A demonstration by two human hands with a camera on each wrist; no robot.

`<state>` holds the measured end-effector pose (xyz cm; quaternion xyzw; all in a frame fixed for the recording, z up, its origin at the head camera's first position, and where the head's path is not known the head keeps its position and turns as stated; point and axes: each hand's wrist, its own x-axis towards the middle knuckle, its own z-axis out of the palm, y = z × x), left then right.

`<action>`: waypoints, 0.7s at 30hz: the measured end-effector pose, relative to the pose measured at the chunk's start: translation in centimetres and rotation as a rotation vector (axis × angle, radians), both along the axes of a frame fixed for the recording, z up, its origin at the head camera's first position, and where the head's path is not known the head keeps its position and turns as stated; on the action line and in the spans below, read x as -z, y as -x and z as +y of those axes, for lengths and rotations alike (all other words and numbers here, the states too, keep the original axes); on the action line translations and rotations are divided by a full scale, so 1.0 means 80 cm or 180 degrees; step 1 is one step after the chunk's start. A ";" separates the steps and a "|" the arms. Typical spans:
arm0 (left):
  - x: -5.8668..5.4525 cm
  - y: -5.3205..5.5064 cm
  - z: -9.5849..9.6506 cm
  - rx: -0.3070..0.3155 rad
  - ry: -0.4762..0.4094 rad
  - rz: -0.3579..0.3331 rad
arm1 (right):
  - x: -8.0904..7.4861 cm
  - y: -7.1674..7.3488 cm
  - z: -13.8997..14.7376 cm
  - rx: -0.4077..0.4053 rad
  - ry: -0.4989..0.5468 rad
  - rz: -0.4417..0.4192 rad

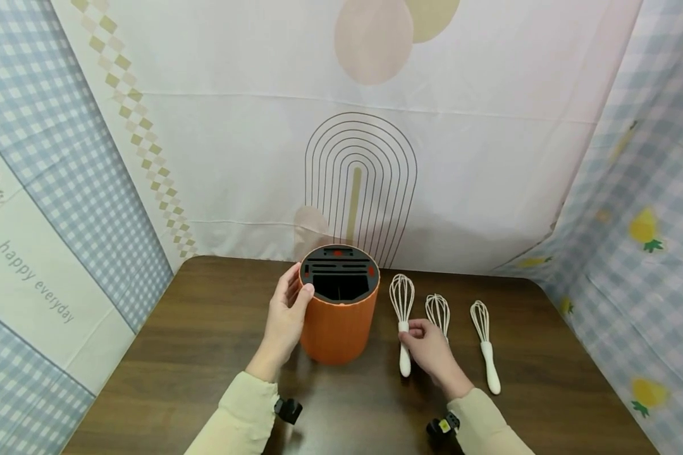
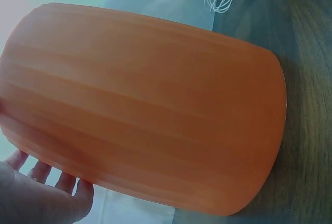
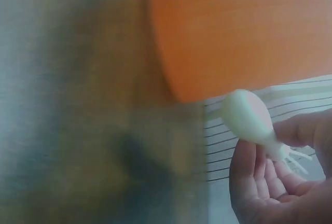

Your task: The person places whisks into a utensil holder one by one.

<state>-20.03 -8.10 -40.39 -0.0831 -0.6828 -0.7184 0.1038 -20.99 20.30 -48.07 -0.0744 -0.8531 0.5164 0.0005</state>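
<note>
In the head view, an orange cylindrical utensil holder (image 1: pixel 337 332) stands upright on the table. Its black top insert (image 1: pixel 341 264) has slots and one larger opening. My left hand (image 1: pixel 284 319) grips the holder's left side near the top, thumb at the rim; the left wrist view shows its fingers (image 2: pixel 65 182) against the orange wall. To the right of the holder, my right hand (image 1: pixel 429 347) pinches a white whisk (image 1: pixel 404 354) where handle meets wires. Seen in the right wrist view, the whisk's handle (image 3: pixel 246 115) points toward the camera between thumb and fingers.
A second whisk (image 1: pixel 438 311) lies just beyond my right hand, its handle hidden by that hand. Farther right lies a third whisk (image 1: pixel 486 347). Behind the brown wooden table (image 1: pixel 205 328) hangs a patterned cloth (image 1: pixel 250 170), with checked cloth at both sides.
</note>
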 end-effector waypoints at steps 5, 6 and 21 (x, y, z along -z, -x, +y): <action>0.001 0.000 -0.001 0.0001 0.0016 0.0009 | -0.039 -0.002 0.003 -0.0043 0.0397 0.0270; 0.001 0.000 -0.001 0.0001 0.0018 0.0017 | -0.047 -0.003 0.003 -0.0053 0.0501 0.0314; 0.041 0.025 0.002 -0.0052 -0.0106 0.0136 | -0.127 -0.018 -0.020 -0.0232 0.1662 0.1188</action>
